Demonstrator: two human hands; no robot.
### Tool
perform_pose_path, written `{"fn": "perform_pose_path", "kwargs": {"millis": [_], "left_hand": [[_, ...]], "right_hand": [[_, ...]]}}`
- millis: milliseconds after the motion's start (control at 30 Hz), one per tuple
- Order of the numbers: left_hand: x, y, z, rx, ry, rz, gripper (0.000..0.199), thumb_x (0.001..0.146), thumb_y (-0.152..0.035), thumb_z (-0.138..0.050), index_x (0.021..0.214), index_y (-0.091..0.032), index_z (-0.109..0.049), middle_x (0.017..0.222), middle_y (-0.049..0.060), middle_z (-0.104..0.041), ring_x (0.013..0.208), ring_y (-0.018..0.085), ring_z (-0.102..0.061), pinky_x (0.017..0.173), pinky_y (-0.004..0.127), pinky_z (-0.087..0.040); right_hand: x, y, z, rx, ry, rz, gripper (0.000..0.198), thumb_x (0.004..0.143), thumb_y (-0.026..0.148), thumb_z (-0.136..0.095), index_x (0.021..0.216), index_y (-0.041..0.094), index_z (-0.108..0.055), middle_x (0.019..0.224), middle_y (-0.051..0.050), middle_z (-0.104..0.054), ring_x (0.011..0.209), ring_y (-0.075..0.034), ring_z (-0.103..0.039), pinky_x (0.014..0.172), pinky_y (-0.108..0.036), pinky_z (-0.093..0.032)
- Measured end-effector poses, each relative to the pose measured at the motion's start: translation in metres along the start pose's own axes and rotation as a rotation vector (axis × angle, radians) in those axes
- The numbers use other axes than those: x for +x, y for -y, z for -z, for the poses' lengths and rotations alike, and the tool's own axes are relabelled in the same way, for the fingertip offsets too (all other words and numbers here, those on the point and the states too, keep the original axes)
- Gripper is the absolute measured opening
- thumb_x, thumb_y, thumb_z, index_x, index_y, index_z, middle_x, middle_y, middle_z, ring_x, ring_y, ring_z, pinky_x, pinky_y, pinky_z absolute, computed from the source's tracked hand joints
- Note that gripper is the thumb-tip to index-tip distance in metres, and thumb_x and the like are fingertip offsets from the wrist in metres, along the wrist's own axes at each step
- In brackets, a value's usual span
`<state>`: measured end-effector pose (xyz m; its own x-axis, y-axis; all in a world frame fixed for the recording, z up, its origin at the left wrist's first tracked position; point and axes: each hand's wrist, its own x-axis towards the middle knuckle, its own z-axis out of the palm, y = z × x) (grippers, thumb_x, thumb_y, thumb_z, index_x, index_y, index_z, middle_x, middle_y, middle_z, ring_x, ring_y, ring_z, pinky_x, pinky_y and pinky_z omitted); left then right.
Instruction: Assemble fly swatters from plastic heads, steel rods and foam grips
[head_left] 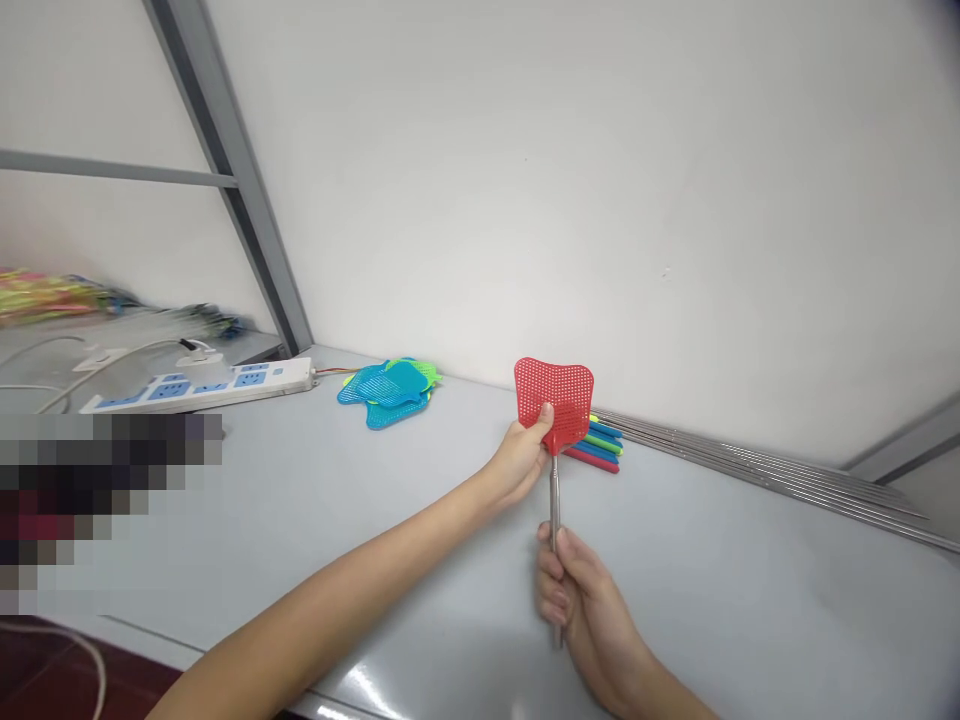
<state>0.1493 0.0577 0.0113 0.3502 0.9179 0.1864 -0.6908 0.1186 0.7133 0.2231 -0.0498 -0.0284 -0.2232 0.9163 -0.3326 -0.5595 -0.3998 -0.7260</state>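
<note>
Above the grey table I hold a fly swatter [556,385] upright, with a red perforated head on a thin metal rod. My left hand [523,458] pinches the lower part of the red head, thumb on its front and fingers behind. Lower down, my right hand [581,590] is wrapped around the metal rod [555,500], whose bottom end sticks out below the fingers. Just behind the red head lie several coloured handle tubes [600,455] in blue, green and red, partly hidden by it.
Blue and green swatter heads [394,388] are piled near the wall at left. Long metal rods [735,465] lie along the wall at right. A white power strip [225,383] with plugged-in cables sits at far left, beside a grey metal frame [247,200]. A pixelated patch covers the lower left.
</note>
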Motion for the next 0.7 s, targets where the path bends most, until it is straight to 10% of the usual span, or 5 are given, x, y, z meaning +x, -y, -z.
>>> {"fn": "perform_pose_path", "kwargs": {"millis": [267, 700], "left_hand": [[0.037, 0.011, 0.006, 0.037, -0.015, -0.060, 0.025, 0.069, -0.034, -0.053, 0.078, -0.012, -0.059, 0.085, 0.008, -0.062, 0.082, 0.019, -0.056, 0.078, 0.035, -0.040], [0.045, 0.027, 0.033, -0.037, -0.118, -0.058, 0.020, 0.072, -0.027, -0.051, 0.084, -0.011, -0.055, 0.087, 0.009, -0.062, 0.083, 0.017, -0.057, 0.079, 0.035, -0.042]], "right_hand": [[0.046, -0.001, -0.007, -0.007, -0.028, 0.142, 0.034, 0.071, 0.052, -0.041, 0.063, 0.020, -0.032, 0.048, 0.009, -0.019, 0.037, -0.003, -0.009, 0.032, -0.015, -0.006], [0.060, 0.009, -0.005, 0.114, 0.044, -0.058, 0.038, 0.067, 0.054, -0.045, 0.061, 0.020, -0.030, 0.044, 0.010, -0.016, 0.034, -0.002, -0.006, 0.029, -0.014, -0.003]]}}
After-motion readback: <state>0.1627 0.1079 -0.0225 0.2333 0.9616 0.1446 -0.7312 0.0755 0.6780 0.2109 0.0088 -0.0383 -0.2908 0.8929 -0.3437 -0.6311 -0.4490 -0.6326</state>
